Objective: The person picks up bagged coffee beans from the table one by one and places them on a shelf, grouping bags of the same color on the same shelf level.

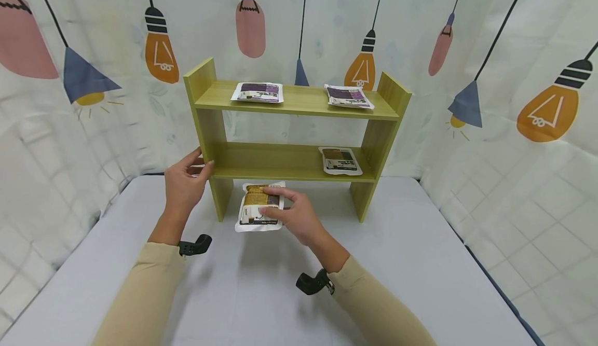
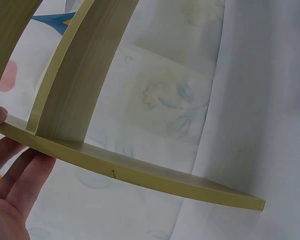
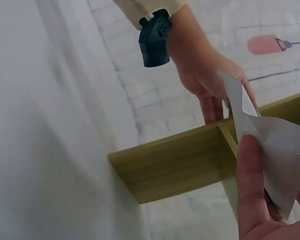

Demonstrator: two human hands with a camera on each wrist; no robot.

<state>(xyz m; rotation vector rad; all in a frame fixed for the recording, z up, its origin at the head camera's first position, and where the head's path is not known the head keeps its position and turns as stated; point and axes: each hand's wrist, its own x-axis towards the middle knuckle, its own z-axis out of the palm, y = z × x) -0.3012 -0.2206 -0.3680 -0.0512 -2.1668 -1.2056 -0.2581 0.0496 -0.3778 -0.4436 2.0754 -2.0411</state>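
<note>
My right hand (image 1: 301, 216) pinches a white pouch (image 1: 254, 215) with a brown and gold label, thumb on one face and fingers on the other. That pouch is in front of the wooden shelf (image 1: 280, 160), below its middle board at the left. The right wrist view shows its plain white side (image 3: 282, 150). My left hand (image 1: 184, 184) grips the shelf's left side panel, thumb near the front edge. In the left wrist view, the fingers (image 2: 32, 182) lie along the panel's outer face.
Two purple-labelled pouches lie on the top board, one to the left (image 1: 258, 93) and one to the right (image 1: 348, 97). A brown-labelled pouch (image 1: 340, 161) lies at the right of the middle board. White cloth (image 1: 388, 284) covers the table; a lamp-patterned curtain (image 1: 201, 35) hangs behind.
</note>
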